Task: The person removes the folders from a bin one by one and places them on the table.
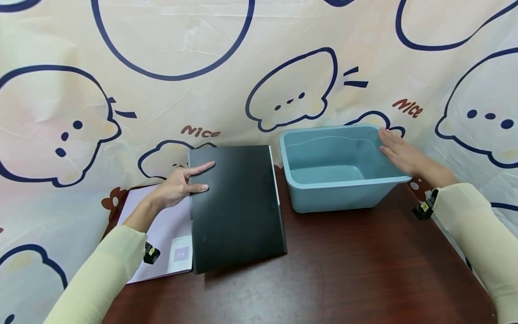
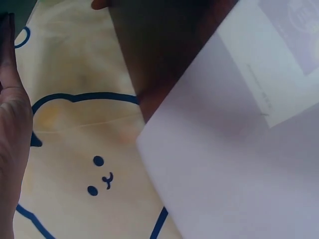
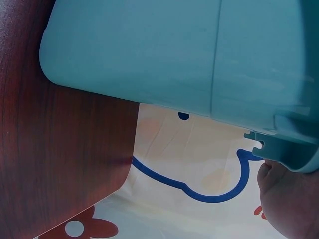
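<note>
In the head view, my left hand grips the left edge of a black file folder, thumb and index finger lying on its front face; the other fingers are mostly hidden behind it. The black folder is tilted, its lower edge raised off the table. Partly under it lies a lavender folder with a white label near one corner. My right hand rests on the right rim of a blue-green plastic bin, its fingers extended. The right wrist view shows the bin's outer wall and part of that hand.
A dark reddish-brown wooden table carries the bin and folders. Behind it hangs a cream cloth printed with blue cartoon outlines, close against the table's back and side edges. The bin stands right of the black folder, at the back.
</note>
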`<move>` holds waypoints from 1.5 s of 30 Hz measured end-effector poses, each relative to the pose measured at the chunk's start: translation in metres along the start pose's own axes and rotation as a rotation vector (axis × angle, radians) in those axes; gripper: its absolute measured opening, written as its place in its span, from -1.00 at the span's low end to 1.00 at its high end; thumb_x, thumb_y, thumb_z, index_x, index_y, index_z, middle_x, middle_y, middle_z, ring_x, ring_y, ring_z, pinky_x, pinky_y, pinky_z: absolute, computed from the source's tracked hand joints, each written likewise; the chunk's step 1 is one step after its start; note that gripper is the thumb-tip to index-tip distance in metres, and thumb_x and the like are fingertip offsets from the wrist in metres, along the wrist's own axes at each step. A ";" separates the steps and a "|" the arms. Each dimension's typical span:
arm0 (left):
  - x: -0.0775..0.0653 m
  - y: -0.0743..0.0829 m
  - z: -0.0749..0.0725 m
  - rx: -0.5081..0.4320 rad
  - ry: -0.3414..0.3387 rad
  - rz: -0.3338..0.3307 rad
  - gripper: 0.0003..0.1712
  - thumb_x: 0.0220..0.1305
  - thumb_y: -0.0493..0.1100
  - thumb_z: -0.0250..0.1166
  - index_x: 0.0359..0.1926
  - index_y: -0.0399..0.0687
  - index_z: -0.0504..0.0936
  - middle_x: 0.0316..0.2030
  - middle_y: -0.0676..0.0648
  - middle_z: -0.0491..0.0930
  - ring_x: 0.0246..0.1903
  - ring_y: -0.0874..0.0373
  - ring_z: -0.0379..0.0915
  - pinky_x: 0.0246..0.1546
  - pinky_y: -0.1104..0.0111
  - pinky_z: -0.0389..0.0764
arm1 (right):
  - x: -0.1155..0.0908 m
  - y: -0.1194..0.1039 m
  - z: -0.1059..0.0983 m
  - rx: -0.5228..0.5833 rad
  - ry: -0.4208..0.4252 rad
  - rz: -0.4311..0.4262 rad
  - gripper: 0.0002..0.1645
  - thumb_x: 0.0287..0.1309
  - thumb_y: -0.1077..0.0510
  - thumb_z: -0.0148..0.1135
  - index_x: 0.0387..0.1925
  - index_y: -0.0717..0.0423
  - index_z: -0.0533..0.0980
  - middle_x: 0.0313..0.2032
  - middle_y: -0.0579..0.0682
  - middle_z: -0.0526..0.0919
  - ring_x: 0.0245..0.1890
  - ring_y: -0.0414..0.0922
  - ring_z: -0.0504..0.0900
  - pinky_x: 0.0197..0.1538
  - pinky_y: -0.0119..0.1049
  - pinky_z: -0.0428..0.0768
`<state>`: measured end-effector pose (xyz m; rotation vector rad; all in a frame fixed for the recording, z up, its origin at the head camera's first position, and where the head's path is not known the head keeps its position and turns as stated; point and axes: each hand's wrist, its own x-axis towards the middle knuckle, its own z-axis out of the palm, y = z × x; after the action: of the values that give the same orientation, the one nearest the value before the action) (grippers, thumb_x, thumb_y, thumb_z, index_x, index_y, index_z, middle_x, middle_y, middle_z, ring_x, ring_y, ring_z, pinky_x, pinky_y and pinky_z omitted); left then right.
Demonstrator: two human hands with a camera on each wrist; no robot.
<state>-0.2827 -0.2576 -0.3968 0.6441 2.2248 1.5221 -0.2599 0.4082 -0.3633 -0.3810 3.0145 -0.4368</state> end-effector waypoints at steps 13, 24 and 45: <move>0.012 -0.015 0.009 0.018 -0.028 -0.072 -0.16 0.35 -0.27 0.47 0.58 0.15 0.39 0.69 -0.11 -0.09 0.60 -0.09 -0.24 0.48 0.05 0.26 | 0.002 0.000 -0.002 -0.002 -0.012 0.004 -0.19 0.73 -0.05 -0.36 0.66 0.32 -0.32 0.66 0.32 -0.37 0.66 0.33 -0.34 0.63 0.30 -0.24; 0.021 -0.030 0.016 0.009 -0.061 -0.121 -0.15 0.36 -0.29 0.45 0.60 0.12 0.35 0.70 -0.15 -0.16 0.66 -0.18 -0.39 0.51 -0.39 -0.08 | 0.003 0.002 0.000 -0.017 -0.010 0.007 -0.19 0.73 -0.06 -0.37 0.66 0.31 -0.33 0.67 0.31 -0.37 0.66 0.32 -0.34 0.63 0.28 -0.23; 0.032 -0.050 0.020 0.075 -0.153 -0.249 -0.15 0.40 -0.25 0.43 0.62 0.12 0.31 0.68 -0.28 -0.12 0.64 -0.31 -0.20 0.34 -0.47 0.22 | 0.000 -0.001 -0.001 -0.019 -0.004 0.000 -0.17 0.72 -0.09 -0.36 0.67 0.27 -0.33 0.68 0.28 -0.37 0.66 0.32 -0.35 0.61 0.34 -0.20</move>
<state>-0.3064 -0.2394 -0.4517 0.4666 2.1619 1.2309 -0.2596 0.4078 -0.3626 -0.3832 3.0164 -0.4069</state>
